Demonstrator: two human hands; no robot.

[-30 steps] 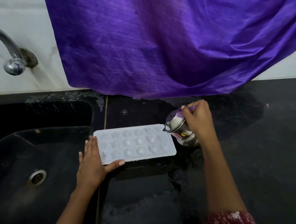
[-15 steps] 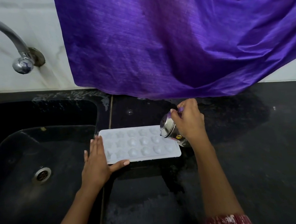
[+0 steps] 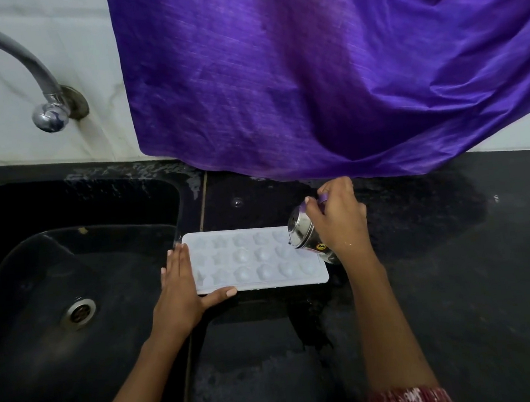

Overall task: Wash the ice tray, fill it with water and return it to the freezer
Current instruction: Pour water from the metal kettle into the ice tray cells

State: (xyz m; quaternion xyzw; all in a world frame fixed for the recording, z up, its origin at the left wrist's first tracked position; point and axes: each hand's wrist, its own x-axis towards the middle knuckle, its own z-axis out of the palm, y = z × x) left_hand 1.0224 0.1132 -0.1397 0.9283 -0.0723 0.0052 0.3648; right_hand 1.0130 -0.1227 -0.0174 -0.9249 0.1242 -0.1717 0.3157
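Mid-frame, the ice tray (image 3: 256, 257) lay flat on the counter (image 3: 461, 278). The left hand (image 3: 178, 291), fingers straight, braced its left end. The right hand (image 3: 338, 222) gripped a steel cup (image 3: 302, 229) tipped over its right end. A slow, low pour seemed wisest.

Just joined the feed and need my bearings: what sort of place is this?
Most likely a home kitchen: a black sink with a curved metal tap, set in a dark stone counter, and a white ice tray lying on that counter.
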